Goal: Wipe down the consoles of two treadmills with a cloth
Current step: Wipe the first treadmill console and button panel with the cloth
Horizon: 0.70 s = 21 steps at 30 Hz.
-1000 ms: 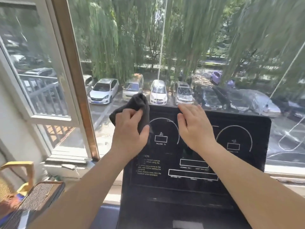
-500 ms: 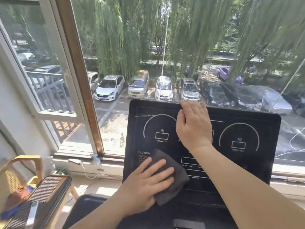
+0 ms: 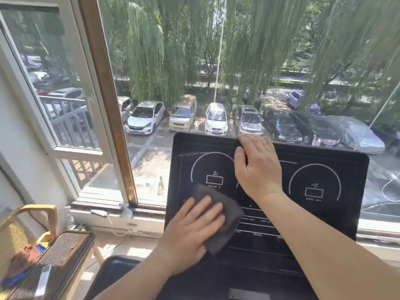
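Lower part: console (image 3: 348,174) cut off by bottom edge at 6 o'clock.
Centre panel: hidden under right hand (image 3: 257,169).
Wiping area: cloth (image 3: 231,215) half hidden under left hand (image 3: 194,228).
Small print: readout labels (image 3: 257,234) too blurred to read.
8 o'clock: chair (image 3: 32,210) cut off by left edge.

One view only, worn on the head, wide-angle, looking forward and slightly down. The treadmill console (image 3: 324,165) sits close, just right of centre, and the arms (image 3: 335,256) enter from the near edge. Far beyond, the window (image 3: 104,105) and parked cars (image 3: 144,120) fill the top.
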### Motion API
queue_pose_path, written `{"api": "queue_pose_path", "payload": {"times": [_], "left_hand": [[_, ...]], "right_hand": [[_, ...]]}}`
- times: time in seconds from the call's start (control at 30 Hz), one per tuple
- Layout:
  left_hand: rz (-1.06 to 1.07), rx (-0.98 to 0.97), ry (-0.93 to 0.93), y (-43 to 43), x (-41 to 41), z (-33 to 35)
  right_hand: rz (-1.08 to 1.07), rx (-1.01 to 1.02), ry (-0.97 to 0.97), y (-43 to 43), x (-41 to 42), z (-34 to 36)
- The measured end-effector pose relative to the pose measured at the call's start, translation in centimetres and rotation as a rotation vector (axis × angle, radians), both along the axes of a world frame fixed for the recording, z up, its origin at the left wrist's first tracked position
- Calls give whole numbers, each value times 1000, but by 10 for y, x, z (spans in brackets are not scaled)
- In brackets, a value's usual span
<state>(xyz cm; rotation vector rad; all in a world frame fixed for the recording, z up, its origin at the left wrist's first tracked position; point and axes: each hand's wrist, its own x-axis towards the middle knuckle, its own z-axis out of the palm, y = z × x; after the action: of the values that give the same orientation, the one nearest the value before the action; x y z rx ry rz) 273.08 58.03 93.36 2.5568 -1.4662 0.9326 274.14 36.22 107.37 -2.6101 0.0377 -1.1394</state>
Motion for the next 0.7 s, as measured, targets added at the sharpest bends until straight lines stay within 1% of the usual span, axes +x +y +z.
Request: {"api": "queue_pose_path", "payload": {"times": [0.03, 0.07, 0.1, 0.13, 0.17, 0.2, 0.27, 0.33, 0.37, 0.4, 0.43, 0.47, 0.5, 0.53, 0.57, 0.6, 0.63, 0.7], "left_hand": [[-108, 181, -50, 12, -1, -3], [-191, 298, -93, 23, 7, 2], [-233, 339, -133, 31, 19, 12], [-225, 308, -159, 37, 33, 26], [-163, 228, -154, 41, 47, 42], [-69, 102, -125, 45, 59, 58], [124, -215, 17, 41, 68, 80], [244, -508, 166, 18, 55, 78], [276, -587, 204, 5, 43, 68], [286, -589, 204, -5, 31, 53], [254, -500, 175, -11, 19, 36], [170, -329, 136, -11, 10, 19], [50, -116, 80, -7, 3, 7], [-82, 90, 17, -1, 1, 0], [-201, 246, -24, 6, 4, 2], [-278, 327, -61, 10, 13, 11], [-301, 333, -99, 12, 26, 26], [-203, 201, -115, 11, 53, 62]], "right_hand": [[0, -6, 5, 0, 0, 0], [-1, -11, 6, 0, -1, 0], [-1, -15, 3, 0, -1, 0], [0, -16, -2, 0, -1, 0], [1, -14, -4, 0, -1, 1], [3, -12, -2, 1, -1, 1], [-1, -8, 3, 1, -1, 2], [-4, -8, -2, 2, 0, 1], [-6, -7, -6, 2, 0, 0], [-8, -4, -9, 2, 0, 0], [-10, -2, -13, 3, 1, 0], [-12, -1, -21, 3, 2, -1], [-15, -3, -30, 2, 2, -1], [-17, -4, -33, 2, 2, -1], [-17, 1, -27, 1, 1, -1], [-14, 12, -11, 1, 0, 0], [-5, 28, 10, 0, -1, 1], [43, 65, 70, -3, -2, 8]]}}
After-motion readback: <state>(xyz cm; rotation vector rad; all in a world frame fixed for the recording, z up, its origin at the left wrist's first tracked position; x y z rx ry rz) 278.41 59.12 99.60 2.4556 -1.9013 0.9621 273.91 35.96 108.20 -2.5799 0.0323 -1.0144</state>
